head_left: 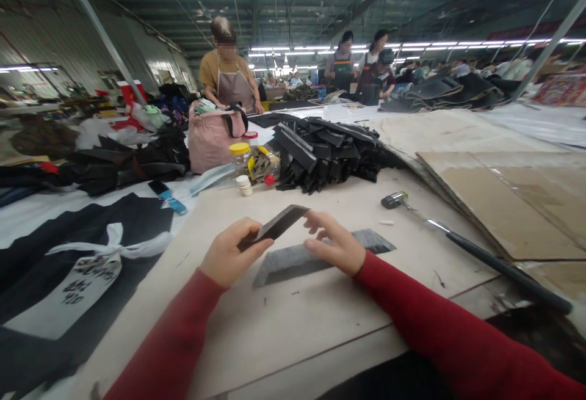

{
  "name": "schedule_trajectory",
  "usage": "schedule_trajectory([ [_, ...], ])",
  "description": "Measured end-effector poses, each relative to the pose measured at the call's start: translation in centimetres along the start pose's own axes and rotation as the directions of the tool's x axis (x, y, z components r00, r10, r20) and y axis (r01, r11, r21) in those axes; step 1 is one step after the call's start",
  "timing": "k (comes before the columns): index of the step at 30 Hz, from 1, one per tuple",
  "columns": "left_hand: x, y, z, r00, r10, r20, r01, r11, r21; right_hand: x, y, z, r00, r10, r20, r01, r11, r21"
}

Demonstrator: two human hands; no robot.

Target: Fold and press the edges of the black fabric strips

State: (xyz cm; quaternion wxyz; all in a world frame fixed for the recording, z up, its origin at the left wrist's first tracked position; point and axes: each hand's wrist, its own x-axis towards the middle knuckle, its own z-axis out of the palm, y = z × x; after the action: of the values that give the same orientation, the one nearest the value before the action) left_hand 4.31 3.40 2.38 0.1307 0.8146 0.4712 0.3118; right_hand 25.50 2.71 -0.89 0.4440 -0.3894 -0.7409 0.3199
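Note:
My left hand [235, 251] is closed on a dark folded fabric strip [280, 224], thumb on the near side, holding it above the table. Beside the strip's far end is my right hand [336, 242], its fingers apart and slightly curled. Whether those fingertips touch the strip I cannot tell. Beneath both hands lies a grey fabric piece [286, 264] with slanted ends, flat on the pale tabletop [293, 333]. My right hand covers part of it. Farther back rises a heap of dark fabric strips [327, 149].
Behind my hands stand a yellow-lidded jar [240, 157], a small white bottle [244, 186] and a pink bag [210, 137]. A long black-handled tool [494, 259] and cardboard sheets [513, 204] lie right. Dark fabric with a tag [68, 296] lies left. A person [229, 70] stands across the table.

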Motion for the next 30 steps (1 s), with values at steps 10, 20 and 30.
schedule_trajectory([
  [10, -0.3, 0.2, 0.1, 0.984, 0.010, 0.180, 0.002, 0.998, -0.064, 0.5, 0.0, -1.8, 0.998, 0.026, -0.064, -0.021, 0.997, 0.073],
  [20, -0.9, -5.4, -0.9, 0.894, -0.180, 0.411, 0.365, 0.825, -0.432, -2.0, 3.4, -7.2, 0.929, 0.283, -0.240, -0.266, 0.959, 0.102],
  [30, -1.1, -4.2, 2.1, 0.834, -0.108, 0.541, 0.375, 0.830, -0.413, -5.7, 3.9, -9.7, 0.902, 0.365, -0.229, -0.400, 0.908, -0.127],
])
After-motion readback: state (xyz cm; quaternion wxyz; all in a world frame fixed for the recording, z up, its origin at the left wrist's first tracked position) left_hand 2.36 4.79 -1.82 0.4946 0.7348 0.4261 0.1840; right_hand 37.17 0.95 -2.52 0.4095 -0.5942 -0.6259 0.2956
